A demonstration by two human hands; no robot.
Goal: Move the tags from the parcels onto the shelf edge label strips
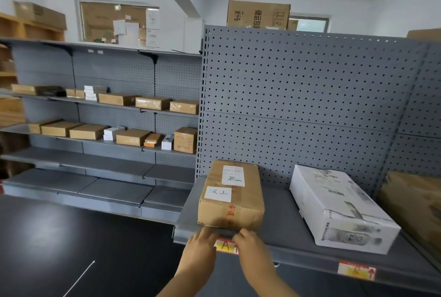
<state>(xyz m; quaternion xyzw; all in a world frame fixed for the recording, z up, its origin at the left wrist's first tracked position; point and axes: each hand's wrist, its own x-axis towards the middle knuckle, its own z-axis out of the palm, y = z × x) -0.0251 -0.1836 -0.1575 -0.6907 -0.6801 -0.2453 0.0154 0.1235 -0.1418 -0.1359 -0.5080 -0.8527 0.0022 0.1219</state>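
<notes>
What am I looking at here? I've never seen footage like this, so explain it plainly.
There is only one picture, taken by a camera worn on a person's head, looking forward and down. No machine: the left hand and right hand are bare. Both press a red and yellow tag against the front edge of a grey shelf. On that shelf lie a brown parcel with white labels and a white parcel. Another tag already sits further right.

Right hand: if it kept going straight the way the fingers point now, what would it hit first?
Probably the front face of the brown parcel, just above the shelf edge where the right hand is; depth is hard to judge.
</notes>
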